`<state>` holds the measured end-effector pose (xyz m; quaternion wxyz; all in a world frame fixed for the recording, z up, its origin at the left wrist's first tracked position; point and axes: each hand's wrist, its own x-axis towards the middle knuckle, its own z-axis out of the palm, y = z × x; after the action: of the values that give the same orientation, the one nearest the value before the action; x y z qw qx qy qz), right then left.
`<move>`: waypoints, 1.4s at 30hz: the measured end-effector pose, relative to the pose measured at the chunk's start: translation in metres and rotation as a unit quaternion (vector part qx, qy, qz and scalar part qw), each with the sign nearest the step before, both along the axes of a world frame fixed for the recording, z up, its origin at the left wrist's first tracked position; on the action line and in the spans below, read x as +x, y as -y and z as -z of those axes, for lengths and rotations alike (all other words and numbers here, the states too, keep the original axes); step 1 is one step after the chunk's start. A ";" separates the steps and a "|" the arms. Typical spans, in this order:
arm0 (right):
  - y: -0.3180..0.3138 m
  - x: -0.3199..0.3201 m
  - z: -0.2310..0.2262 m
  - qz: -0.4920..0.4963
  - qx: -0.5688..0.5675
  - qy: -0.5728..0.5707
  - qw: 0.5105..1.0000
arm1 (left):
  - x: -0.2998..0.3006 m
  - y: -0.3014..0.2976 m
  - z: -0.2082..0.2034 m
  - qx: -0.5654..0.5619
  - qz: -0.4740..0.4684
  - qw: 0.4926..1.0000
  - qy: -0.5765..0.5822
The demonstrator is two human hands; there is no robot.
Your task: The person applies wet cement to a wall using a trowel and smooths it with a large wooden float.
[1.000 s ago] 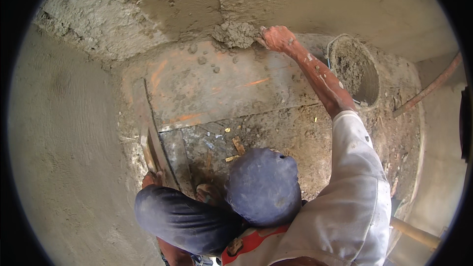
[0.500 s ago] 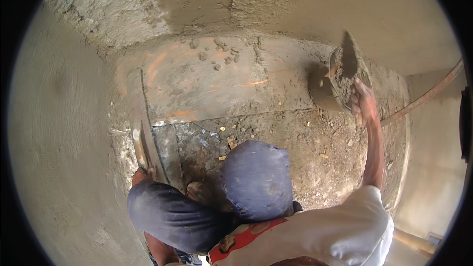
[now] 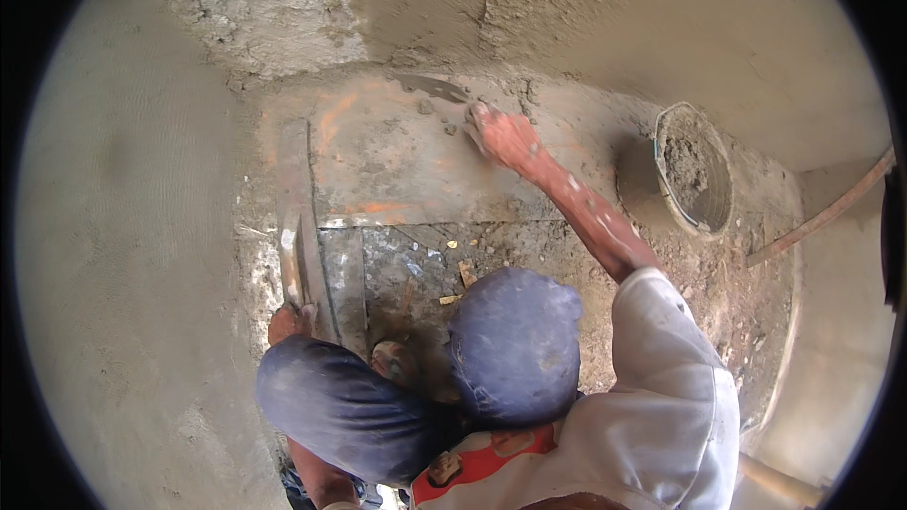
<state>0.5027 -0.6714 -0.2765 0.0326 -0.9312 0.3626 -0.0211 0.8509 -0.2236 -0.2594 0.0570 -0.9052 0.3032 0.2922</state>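
My right hand (image 3: 503, 139) is closed round a trowel, its handle hidden in the fist. The trowel's dark blade (image 3: 433, 87) points left along the board's far edge, beside small lumps of mortar (image 3: 450, 129). My left hand (image 3: 295, 321), low at the left by my knee, grips the near end of a long straightedge (image 3: 295, 179). The straightedge reaches away from me beside the left wall. A bucket (image 3: 645, 175) stands tilted at the right with wet grey mortar (image 3: 688, 159) inside.
A mortar-smeared board (image 3: 378, 170) lies along the foot of the far wall (image 3: 605, 19), which is partly rough, partly smooth. A plastered wall (image 3: 142, 227) rises on the left. A hose or bar (image 3: 822, 212) slants at the right. Rubble and scraps (image 3: 458, 274) litter the floor.
My right hand has left the bucket and swung left with the trowel, down to the board's far edge. My left hand still holds the straightedge. The view has shifted slightly.
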 end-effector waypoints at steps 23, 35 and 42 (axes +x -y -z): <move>0.069 0.017 -0.089 0.074 -0.086 -0.129 0.985 | -0.007 -0.012 0.015 -0.042 -0.019 0.998 0.038; -0.002 0.020 -0.028 0.006 0.058 -0.114 0.992 | -0.002 0.003 0.003 0.048 -0.029 0.998 0.018; -0.013 -0.043 -0.012 0.090 0.074 0.123 0.986 | -0.002 -0.013 0.016 -0.054 0.021 0.998 -0.013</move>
<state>0.4596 -0.6582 -0.2641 0.1440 -0.8802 0.4384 -0.1113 0.8486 -0.2108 -0.2751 0.0102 -0.8966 0.3380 0.2860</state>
